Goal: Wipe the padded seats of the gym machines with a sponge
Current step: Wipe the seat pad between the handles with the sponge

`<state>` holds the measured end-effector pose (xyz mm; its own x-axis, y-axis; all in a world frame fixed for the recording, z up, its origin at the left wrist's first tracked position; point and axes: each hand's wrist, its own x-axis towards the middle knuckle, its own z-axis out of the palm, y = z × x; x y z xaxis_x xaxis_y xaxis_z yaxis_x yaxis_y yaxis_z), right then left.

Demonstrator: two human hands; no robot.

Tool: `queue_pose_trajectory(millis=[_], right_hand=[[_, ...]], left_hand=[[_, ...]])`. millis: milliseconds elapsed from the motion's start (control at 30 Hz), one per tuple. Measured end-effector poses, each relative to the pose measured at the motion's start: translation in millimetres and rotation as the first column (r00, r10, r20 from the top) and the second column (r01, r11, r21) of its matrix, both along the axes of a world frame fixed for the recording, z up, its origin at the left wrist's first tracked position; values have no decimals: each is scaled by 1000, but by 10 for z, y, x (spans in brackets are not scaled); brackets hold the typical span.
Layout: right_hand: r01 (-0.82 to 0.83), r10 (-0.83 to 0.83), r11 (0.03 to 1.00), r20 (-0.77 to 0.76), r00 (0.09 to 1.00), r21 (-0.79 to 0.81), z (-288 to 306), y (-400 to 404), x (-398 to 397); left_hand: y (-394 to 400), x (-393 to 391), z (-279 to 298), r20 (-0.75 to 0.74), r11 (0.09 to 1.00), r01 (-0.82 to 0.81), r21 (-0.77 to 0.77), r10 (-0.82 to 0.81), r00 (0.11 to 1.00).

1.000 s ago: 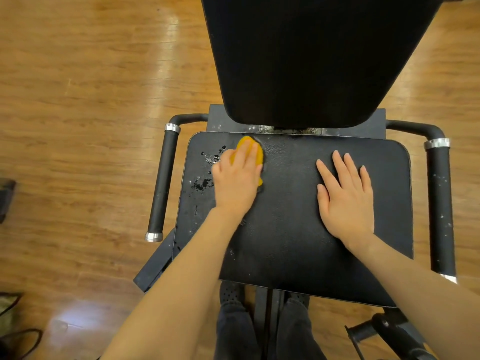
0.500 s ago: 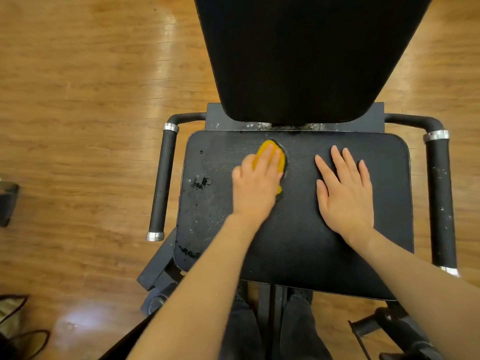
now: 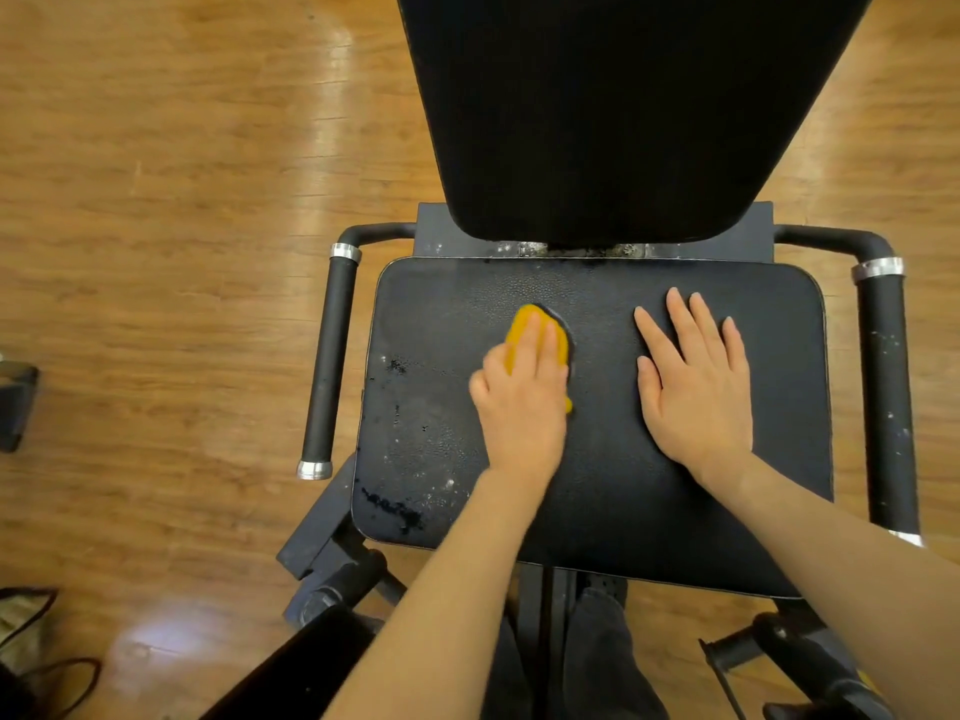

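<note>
- The left hand (image 3: 522, 402) presses flat fingers on the yellow sponge (image 3: 540, 337), mid-seat.
- The right hand (image 3: 693, 387) lies flat and open just right of it.
- Bare black seat (image 3: 623, 491) spreads around both hands.
- The backrest (image 3: 623, 111) stands beyond the far edge.

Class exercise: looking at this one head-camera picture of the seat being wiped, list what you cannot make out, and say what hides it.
- Most of the sponge: covered by the left hand, head view.
- Seat surface beneath the flat right hand: hidden.
- Backrest top: cut off by the upper edge.
- Dark object on the floor: cropped at the left edge.
</note>
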<state>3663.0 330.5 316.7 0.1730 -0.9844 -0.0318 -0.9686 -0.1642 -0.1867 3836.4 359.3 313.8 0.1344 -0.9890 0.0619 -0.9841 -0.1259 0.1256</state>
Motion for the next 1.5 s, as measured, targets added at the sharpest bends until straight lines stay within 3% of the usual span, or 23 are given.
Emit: queue_pose_trajectory(millis=[100, 233, 367, 433, 533, 600, 667, 833, 1000, 1167, 1400, 1500], right_hand=[[-3, 3, 1000, -9, 1000, 1, -9, -1, 4], [-6, 6, 1000, -2, 1000, -3, -15, 8, 1], [-2, 2, 1000, 2, 1000, -2, -5, 2, -6], [-5, 5, 1000, -2, 1000, -3, -3, 4, -1], [-3, 3, 1000, -3, 1000, -13, -14, 14, -2], [0, 0, 1000, 0, 1000, -18, -15, 19, 2], [-2, 2, 1000, 8, 1000, -20, -14, 20, 2], [-5, 6, 1000, 23, 1000, -24, -8, 18, -2], [9, -9, 1000, 17, 1000, -13, -7, 26, 2], [1, -1, 1000, 16, 1000, -16, -15, 23, -5], [1, 0, 1000, 31, 1000, -31, -24, 20, -7], [-3, 5, 999, 35, 999, -42, -38, 22, -9]], left_hand=[[23, 258, -8, 127, 994, 107, 38, -111, 986], [-210, 923, -10, 99, 973, -226, 39, 221, 970], [-143, 798, -33, 58, 933, -360, -8, 359, 931], [18, 505, -39, 21, 939, -342, -26, 342, 939], [327, 144, -55, -15, 982, -183, -35, 183, 983], [450, 143, -38, 72, 1000, -25, -14, 26, 997], [444, 355, -21, 142, 999, 32, -10, -30, 989], [295, 976, -16, 97, 962, -271, -18, 272, 958], [524, 718, 29, 14, 944, -325, 64, 325, 946], [1074, 570, 48, 18, 965, -216, 150, 215, 976], [18, 1114, 33, -38, 929, -338, 150, 347, 937], [26, 1115, 30, -57, 928, -349, 132, 359, 932]])
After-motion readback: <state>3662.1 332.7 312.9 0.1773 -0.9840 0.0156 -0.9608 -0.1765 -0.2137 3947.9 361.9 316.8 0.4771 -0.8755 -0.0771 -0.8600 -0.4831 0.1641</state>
